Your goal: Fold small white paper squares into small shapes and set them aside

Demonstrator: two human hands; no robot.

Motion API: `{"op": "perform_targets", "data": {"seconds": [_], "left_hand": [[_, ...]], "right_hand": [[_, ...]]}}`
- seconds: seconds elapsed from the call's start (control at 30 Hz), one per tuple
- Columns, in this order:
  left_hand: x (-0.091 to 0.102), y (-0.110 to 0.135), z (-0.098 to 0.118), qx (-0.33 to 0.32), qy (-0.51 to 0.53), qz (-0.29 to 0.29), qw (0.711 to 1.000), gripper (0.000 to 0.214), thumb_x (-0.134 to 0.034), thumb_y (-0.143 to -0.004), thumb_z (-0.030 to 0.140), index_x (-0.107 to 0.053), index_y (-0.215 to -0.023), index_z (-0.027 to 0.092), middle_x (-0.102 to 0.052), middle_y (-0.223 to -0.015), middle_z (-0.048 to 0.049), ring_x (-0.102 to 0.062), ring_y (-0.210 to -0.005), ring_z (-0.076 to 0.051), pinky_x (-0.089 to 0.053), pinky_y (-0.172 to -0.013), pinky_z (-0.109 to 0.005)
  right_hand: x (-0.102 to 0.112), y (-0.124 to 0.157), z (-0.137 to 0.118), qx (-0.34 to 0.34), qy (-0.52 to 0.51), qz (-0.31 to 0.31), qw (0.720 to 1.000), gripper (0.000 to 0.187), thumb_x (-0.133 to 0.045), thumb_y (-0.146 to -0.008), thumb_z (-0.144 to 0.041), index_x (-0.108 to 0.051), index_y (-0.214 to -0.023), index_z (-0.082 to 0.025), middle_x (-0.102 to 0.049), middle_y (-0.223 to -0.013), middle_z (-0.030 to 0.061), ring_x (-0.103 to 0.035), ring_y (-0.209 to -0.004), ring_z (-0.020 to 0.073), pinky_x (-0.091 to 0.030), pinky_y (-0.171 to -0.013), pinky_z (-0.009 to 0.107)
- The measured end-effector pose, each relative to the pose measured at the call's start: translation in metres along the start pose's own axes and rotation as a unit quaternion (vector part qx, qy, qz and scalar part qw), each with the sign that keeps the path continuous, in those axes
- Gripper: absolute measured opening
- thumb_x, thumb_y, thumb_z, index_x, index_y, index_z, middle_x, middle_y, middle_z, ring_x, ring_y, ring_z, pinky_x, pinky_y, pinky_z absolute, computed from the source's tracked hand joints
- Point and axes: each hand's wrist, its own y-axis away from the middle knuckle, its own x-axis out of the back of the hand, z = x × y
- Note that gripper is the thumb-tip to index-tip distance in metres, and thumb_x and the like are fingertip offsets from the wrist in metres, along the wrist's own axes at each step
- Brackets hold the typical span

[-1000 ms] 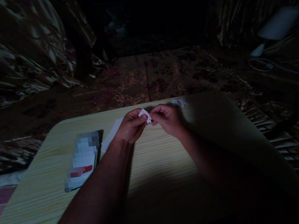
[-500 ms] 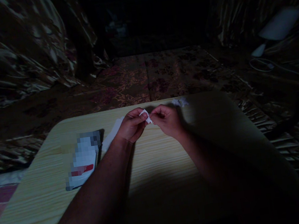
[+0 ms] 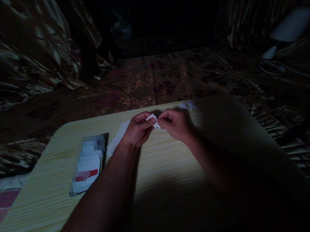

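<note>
A small piece of white paper (image 3: 152,118), folded or crumpled, is pinched between the thumb and fingers of my left hand (image 3: 139,129). My right hand (image 3: 175,124) closes its thumb and forefinger on the near right edge of the same paper. Both hands are just above the far part of the wooden table (image 3: 162,168). Partly behind my left wrist lies a flat white sheet (image 3: 118,138). Crumpled white scraps (image 3: 188,106) rest beyond my right hand, near the table's far edge.
On the left of the table lies a pale packet (image 3: 88,164) with a red mark, its face blurred out. A white lamp (image 3: 289,30) with a cable stands at the right on the patterned cloth (image 3: 150,78). Curtains (image 3: 33,40) hang at the back left; the room is dark.
Both hands and the paper appear slightly further right, along with a small shift of the whole view. The grip on the paper looks nearly the same.
</note>
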Motion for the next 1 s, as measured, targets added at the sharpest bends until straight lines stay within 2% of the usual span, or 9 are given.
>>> {"op": "perform_targets", "data": {"seconds": [0.63, 1.0], "left_hand": [[-0.007, 0.001, -0.001, -0.011, -0.034, 0.026, 0.999, 0.028, -0.092, -0.055, 0.021, -0.069, -0.069, 0.012, -0.068, -0.066, -0.0014, -0.061, -0.06, -0.01, -0.048, -0.063, -0.023], [-0.005, 0.001, -0.009, -0.047, -0.122, 0.067, 0.989, 0.028, -0.087, -0.065, 0.032, -0.068, -0.075, 0.014, -0.067, -0.069, -0.0012, -0.057, -0.059, -0.01, -0.045, -0.06, -0.024]], "right_hand": [[0.005, -0.003, 0.004, -0.022, 0.007, -0.013, 1.0, 0.012, -0.066, -0.073, -0.03, -0.062, -0.071, -0.019, -0.062, -0.061, -0.0023, -0.055, -0.057, 0.0118, -0.043, -0.056, 0.026], [0.005, -0.005, 0.003, -0.062, -0.012, -0.004, 0.998, 0.016, -0.066, -0.075, -0.034, -0.061, -0.073, -0.019, -0.059, -0.055, -0.0033, -0.054, -0.051, 0.0115, -0.041, -0.051, 0.024]]}}
